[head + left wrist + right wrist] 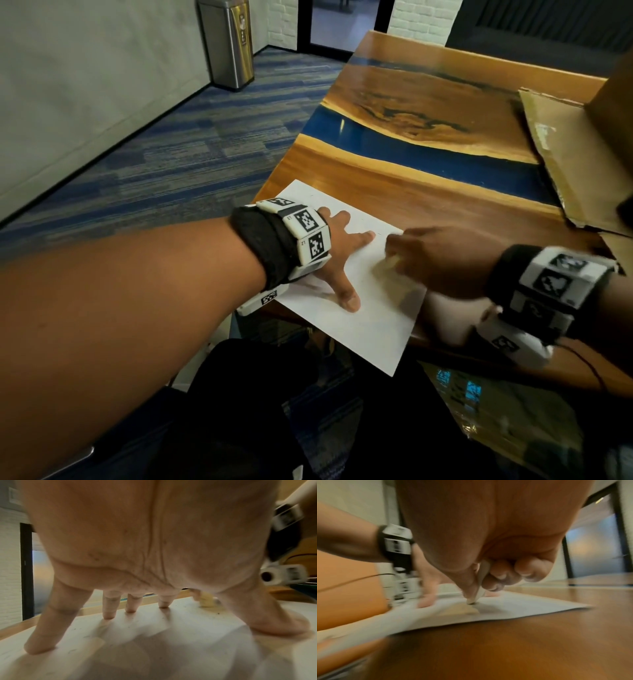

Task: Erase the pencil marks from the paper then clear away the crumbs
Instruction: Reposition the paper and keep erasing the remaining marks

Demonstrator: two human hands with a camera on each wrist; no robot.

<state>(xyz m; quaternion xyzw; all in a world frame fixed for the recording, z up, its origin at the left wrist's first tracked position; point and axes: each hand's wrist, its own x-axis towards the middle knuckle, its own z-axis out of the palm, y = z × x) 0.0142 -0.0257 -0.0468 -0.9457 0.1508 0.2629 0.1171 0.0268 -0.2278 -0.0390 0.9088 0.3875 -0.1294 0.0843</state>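
A white sheet of paper (370,308) lies at the near corner of the wooden table, its near corner overhanging the edge. My left hand (342,253) is spread flat on the sheet, its fingertips (108,615) and thumb pressing it down. My right hand (428,260) pinches a pale eraser (479,588), its tip touching the paper just right of the left hand; the hand is blurred in the head view. In the left wrist view the eraser (206,601) stands on the paper (154,642) with small dark crumbs (218,613) scattered around it.
The wood and blue-resin table (428,178) stretches away beyond the sheet. Flattened cardboard (575,161) lies at the table's right side. A steel bin (229,41) stands on the carpet by the wall at the far left.
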